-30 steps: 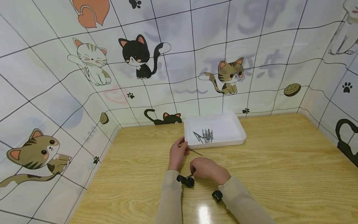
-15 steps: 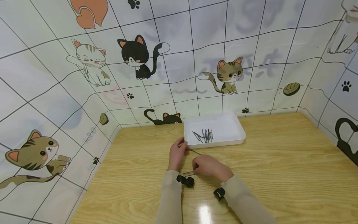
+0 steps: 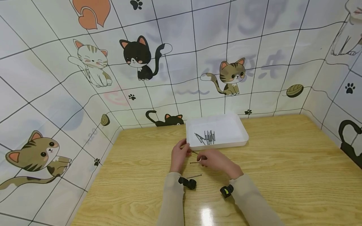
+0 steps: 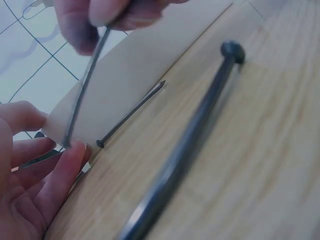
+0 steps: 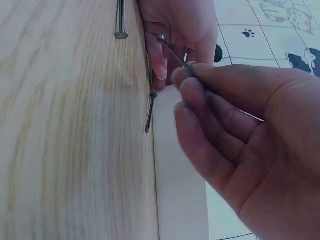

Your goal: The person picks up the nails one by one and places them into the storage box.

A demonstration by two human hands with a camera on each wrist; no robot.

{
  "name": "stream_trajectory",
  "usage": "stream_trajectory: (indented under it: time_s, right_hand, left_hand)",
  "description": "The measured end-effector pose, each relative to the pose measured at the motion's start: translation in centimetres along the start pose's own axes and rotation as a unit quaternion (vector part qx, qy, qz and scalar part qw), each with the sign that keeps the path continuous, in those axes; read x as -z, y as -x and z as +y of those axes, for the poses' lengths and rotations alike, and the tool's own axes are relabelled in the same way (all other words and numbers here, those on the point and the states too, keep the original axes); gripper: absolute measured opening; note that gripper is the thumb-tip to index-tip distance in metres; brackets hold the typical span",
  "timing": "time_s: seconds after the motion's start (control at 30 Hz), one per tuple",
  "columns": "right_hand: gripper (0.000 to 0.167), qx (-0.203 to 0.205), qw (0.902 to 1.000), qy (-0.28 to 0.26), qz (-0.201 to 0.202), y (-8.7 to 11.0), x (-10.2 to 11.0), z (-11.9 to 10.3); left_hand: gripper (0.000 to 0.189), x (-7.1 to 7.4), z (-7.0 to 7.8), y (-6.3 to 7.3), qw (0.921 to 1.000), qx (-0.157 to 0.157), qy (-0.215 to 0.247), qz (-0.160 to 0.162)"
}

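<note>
My left hand (image 3: 180,156) grips the left front corner of a white tray (image 3: 230,133), its thumb against the front wall in the left wrist view. My right hand (image 3: 216,161) pinches a nail (image 5: 172,50) between thumb and fingertips, head end sticking out toward the left hand. In the left wrist view that held nail (image 4: 85,95) hangs above the tabletop. One loose nail (image 4: 132,114) lies along the tray's front wall. Closer to the left wrist, another nail (image 3: 194,176) lies on the wood. Several dark nails (image 3: 209,137) sit inside the tray, toward its left front.
The wooden table (image 3: 282,163) stretches out on both sides of the tray. Behind it and at the sides rise walls (image 3: 183,72) with a grid and cartoon cats. Black wrist cameras (image 3: 188,183) are strapped on both sleeves.
My right hand has risen from beside the left wrist toward the tray, carrying one nail off the table. A second nail there is now uncovered. The left hand has stayed at the tray corner.
</note>
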State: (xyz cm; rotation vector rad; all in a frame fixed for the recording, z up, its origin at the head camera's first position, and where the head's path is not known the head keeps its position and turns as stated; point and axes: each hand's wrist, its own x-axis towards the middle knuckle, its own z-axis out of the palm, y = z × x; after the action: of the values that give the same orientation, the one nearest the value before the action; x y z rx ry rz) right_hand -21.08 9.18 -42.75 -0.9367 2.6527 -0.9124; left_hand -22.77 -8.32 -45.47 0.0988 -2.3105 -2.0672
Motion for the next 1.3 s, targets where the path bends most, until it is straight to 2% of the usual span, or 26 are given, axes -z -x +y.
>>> stream_trajectory:
  time_s: [0.17, 0.27, 0.33, 0.4, 0.47, 0.6, 0.7, 0.77, 0.9, 0.97, 1.03, 1.1, 1.13, 1.2, 1.23, 1.3]
  right_hand:
    - [0.018, -0.02, 0.9956, -0.085, 0.034, 0.0, 0.3, 0.5]
    - [0.021, -0.029, 0.9849, -0.157, 0.067, 0.0, 0.6, 0.8]
    - [0.022, -0.038, 0.9732, -0.207, 0.092, 0.1, 0.7, 1.1]
    - [0.023, -0.047, 0.9536, -0.271, 0.122, 0.1, 0.9, 1.3]
    - [0.025, -0.056, 0.9278, -0.337, 0.149, 0.1, 0.9, 1.4]
    - [0.032, -0.071, 0.8633, -0.466, 0.18, 0.2, 1.2, 1.1]
    - [0.036, -0.069, 0.8155, -0.545, 0.183, 0.5, 1.5, 0.4]
    - [0.037, -0.065, 0.7929, -0.577, 0.183, 0.7, 1.7, -0.1]
    - [0.041, -0.061, 0.7685, -0.609, 0.188, 0.9, 1.8, -0.5]
    - [0.042, -0.064, 0.7428, -0.636, 0.2, 0.7, 1.8, -0.1]
    - [0.044, -0.065, 0.7106, -0.667, 0.215, 0.5, 1.9, 0.8]
    - [0.046, -0.065, 0.6826, -0.692, 0.225, 0.4, 2.3, 1.7]
    - [0.047, -0.068, 0.6726, -0.701, 0.228, 0.3, 2.6, 2.2]
    - [0.048, -0.07, 0.6702, -0.704, 0.225, 0.4, 3.3, 3.0]
    - [0.049, -0.071, 0.6714, -0.703, 0.223, 0.4, 3.7, 3.2]
    - [0.051, -0.073, 0.6825, -0.695, 0.213, 0.2, 4.4, 3.8]
  left_hand:
    - [0.04, 0.2, -0.3, -0.1, 1.0, -0.002, 0.002, 0.0]
    - [0.041, 0.3, -1.0, -0.5, 0.9999, -0.003, 0.009, -0.002]
    - [0.042, 0.3, -1.6, -0.9, 0.9999, -0.005, 0.011, -0.002]
    - [0.042, 0.3, -2.3, -1.3, 0.9999, -0.009, 0.01, 0.002]
    - [0.041, 0.3, -2.9, -1.7, 0.9999, -0.007, 0.007, 0.007]
    - [0.041, 0.2, -3.3, -1.9, 0.9999, 0.0, 0.009, 0.008]
    - [0.04, 0.1, -2.6, -1.6, 0.9999, 0.004, 0.014, 0.002]
    - [0.04, 0.0, -2.0, -1.2, 0.9999, 0.004, 0.014, -0.002]
    - [0.04, -0.1, -1.0, -0.4, 1.0, 0.0, 0.007, 0.0]
    - [0.041, 0.0, -0.9, -0.4, 1.0, 0.0, 0.007, 0.001]
    - [0.04, -0.1, -1.7, -0.8, 0.9999, -0.004, 0.006, 0.01]
    - [0.04, -0.2, -2.6, -1.3, 0.9999, -0.005, 0.003, 0.015]
    - [0.04, -0.2, -3.1, -1.5, 0.9998, -0.005, 0.0, 0.017]
    - [0.039, -0.3, -3.9, -1.9, 0.9996, -0.008, -0.004, 0.025]
    - [0.04, -0.3, -3.9, -1.9, 0.9996, -0.01, -0.005, 0.026]
    - [0.041, -0.3, -3.9, -1.9, 0.9995, -0.013, -0.007, 0.028]
